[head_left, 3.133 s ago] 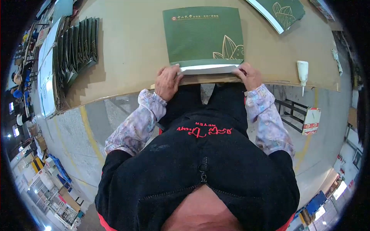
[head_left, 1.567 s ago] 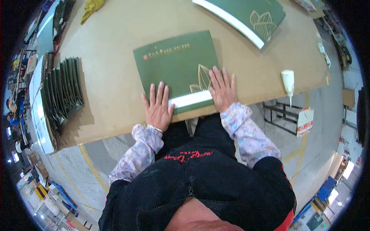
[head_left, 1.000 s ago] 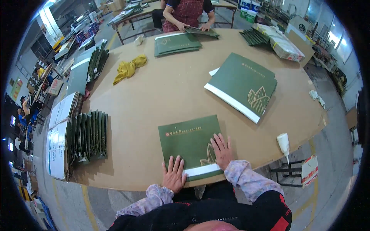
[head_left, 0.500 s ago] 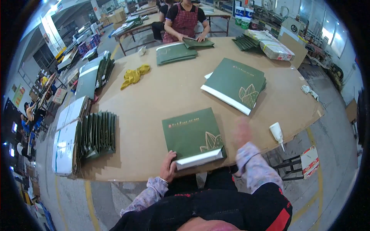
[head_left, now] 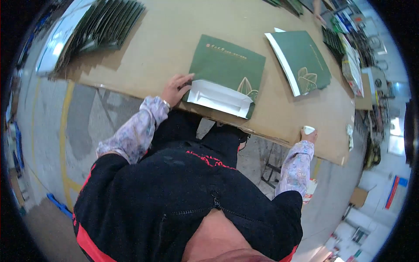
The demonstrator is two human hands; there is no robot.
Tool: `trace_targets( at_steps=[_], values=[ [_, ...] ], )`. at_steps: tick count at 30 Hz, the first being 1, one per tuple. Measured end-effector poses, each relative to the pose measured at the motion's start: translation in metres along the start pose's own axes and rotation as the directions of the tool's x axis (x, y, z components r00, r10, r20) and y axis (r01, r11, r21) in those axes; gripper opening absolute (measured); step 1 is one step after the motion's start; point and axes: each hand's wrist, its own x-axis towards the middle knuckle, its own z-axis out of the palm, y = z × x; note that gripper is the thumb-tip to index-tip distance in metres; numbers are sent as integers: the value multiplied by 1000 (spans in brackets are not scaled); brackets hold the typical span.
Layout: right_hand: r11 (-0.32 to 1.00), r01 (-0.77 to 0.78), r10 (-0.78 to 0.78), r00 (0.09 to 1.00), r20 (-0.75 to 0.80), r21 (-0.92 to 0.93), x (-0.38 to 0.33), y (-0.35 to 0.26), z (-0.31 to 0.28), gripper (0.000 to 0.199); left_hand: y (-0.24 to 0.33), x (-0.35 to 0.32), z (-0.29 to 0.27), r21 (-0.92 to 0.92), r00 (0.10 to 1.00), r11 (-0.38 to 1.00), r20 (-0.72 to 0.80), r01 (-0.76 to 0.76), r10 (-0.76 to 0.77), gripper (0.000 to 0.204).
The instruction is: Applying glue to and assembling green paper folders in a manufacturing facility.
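Bag (head_left: pixel 227 72), green paper, lying flat on the brown surface (head_left: pixel 174 26) close to its near edge, white folded bottom flap (head_left: pixel 218 98) turned toward the person, gold leaf print at its right corner. Left hand (head_left: pixel 176 88): resting on the bag's near left corner beside the flap, fingers curled on the paper, pressing rather than clasping; grip loosely closed on the bag's edge. Right hand (head_left: pixel 308 134): well apart to the right, at the surface's near edge, fingers wrapped around a small white bottle (head_left: pixel 308 129), of which only the top shows; grip closed on it. Second bag (head_left: pixel 301 61): same green, white edge along its left side, lying flat farther back and right of the first, not touching it. Stack of bags (head_left: pixel 104 26): dark green, fanned, at the far left of the surface. Further goods at the far right, too small to tell. Sleeves patterned pale; dark top with red trim.
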Motion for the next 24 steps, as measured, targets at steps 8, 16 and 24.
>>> trace_targets(
  at_steps=[8, 16, 24],
  values=[
    [722, 14, -83, 994, 67, 691, -3, -71, -113, 79, 5, -6, 3, -173, 969, 954, 68, 244, -236, 21],
    [-106, -219, -578, 807, 119, 970, -124, -263, -171, 79, -6, 1, 7, -8, 991, 992, 35, -130, 130, 16],
    [-139, -197, -521, 848, 97, 971, -186, -364, -108, 58, -14, 3, 11, -25, 995, 996, 48, -82, 83, 18]
  ],
)
